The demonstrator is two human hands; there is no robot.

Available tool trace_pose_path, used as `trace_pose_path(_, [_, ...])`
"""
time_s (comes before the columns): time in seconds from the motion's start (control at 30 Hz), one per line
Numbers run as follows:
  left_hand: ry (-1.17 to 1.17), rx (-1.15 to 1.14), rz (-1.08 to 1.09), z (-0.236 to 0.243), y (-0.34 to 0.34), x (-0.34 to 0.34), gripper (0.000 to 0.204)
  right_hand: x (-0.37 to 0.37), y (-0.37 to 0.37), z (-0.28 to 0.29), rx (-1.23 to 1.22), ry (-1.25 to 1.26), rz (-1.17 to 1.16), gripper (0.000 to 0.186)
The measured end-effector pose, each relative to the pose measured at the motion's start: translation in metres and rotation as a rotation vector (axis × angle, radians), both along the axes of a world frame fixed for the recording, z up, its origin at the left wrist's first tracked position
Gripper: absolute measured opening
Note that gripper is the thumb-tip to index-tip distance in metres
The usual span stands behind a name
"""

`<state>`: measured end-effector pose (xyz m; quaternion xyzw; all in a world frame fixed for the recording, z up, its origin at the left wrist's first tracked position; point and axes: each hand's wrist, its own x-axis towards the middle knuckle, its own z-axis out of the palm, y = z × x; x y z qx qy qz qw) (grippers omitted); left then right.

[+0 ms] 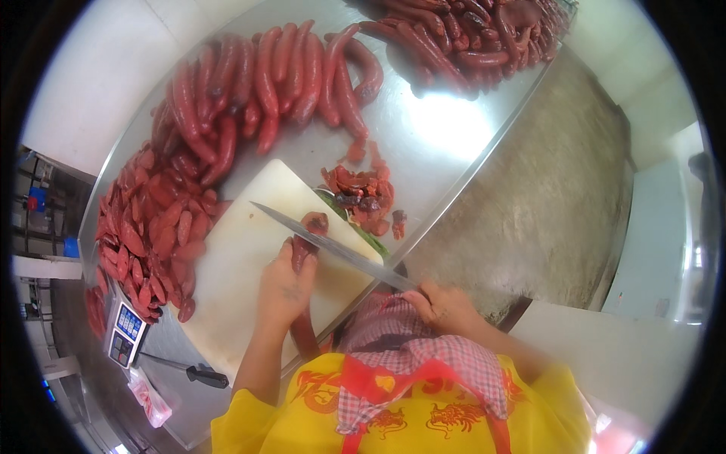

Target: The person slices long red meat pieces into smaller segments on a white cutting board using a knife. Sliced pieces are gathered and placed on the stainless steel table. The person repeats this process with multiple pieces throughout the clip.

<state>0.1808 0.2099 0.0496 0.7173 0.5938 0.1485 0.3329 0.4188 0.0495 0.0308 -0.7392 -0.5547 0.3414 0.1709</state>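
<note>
My left hand point(287, 284) is closed around a dark red sausage point(304, 252) over the white cutting board point(234, 272). The sausage's far end sticks up past my fingers, and its long lower part hangs down beside my wrist toward the board's near edge. In my right hand point(439, 306) is the handle of a long knife point(333, 247). Its blade points up and left and crosses over the sausage just beyond my left fingers; whether it touches cannot be told. Beyond the board's right edge lies a small heap of sausage scraps point(363, 193).
Sliced sausage point(151, 234) is piled left of the board, with whole sausages point(280, 76) behind it and more point(469, 38) at the far right. A digital scale point(126, 333) and a black-handled knife point(206, 376) sit at the near left. The metal table's raised edge point(484, 155) runs along the right.
</note>
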Motion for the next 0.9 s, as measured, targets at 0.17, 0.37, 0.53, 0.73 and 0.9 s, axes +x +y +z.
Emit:
trace_pose_path(0.17, [0.009,0.026,-0.023,-0.008,-0.002,0.000,0.038,0.012,-0.020,0.018,-0.120,-0.004,-0.024,0.047])
trace_pose_path(0.37, [-0.009,-0.015,-0.050,0.000,0.004,0.002,0.049,-0.001,0.013,0.002,-0.072,-0.017,-0.019,0.049])
trace_pose_path(0.53, [0.045,-0.061,-0.001,0.006,0.009,0.001,0.055,0.011,0.010,0.008,-0.076,-0.099,-0.037,0.049])
trace_pose_path(0.73, [0.030,-0.026,-0.025,0.008,0.017,-0.001,0.054,0.021,0.005,0.023,-0.107,0.074,-0.101,0.052])
trace_pose_path(0.9, [0.055,-0.106,-0.016,0.013,0.021,0.002,0.046,0.016,0.001,0.023,-0.115,0.062,-0.048,0.052])
